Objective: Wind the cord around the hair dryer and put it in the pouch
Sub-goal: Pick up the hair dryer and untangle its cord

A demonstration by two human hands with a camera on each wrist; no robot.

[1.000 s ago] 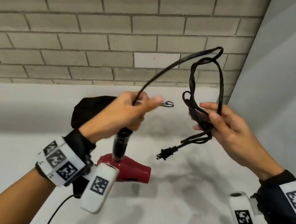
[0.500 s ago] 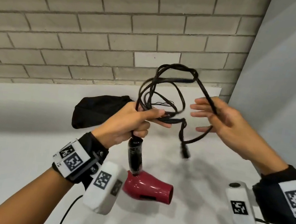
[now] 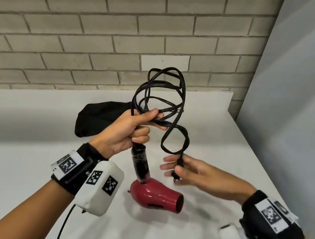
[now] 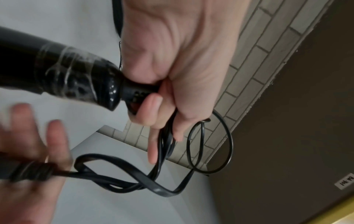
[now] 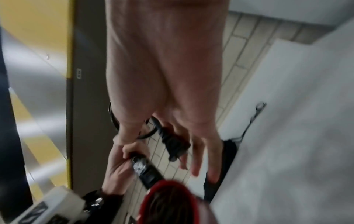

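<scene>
Currently the hair dryer [image 3: 155,196] hangs in the air above the table [image 3: 19,180], red body down with the nozzle toward the right edge, black handle pointing up. Handle end shows clear tape wrapped round it in the left wrist view.

Left hand [image 3: 127,133] is clenched round the top of the handle; thumb and forefinger also pin several strands of the cord [image 3: 162,91]. Cord is black and flat and stands above the fist in loose, uneven loops. None of the loops lie around the dryer body.

One strand drops from the fist, bends in a loop and ends at the plug [image 3: 178,169]. Right hand [image 3: 195,176] holds the plug, thumb against it, other fingers spread fairly straight; prongs point down. Both wrist views are motion-blurred here.

Pouch [image 3: 98,120], black fabric, lies flat on the table behind the left hand, toward the far edge by the brick wall [image 3: 105,28].
</scene>
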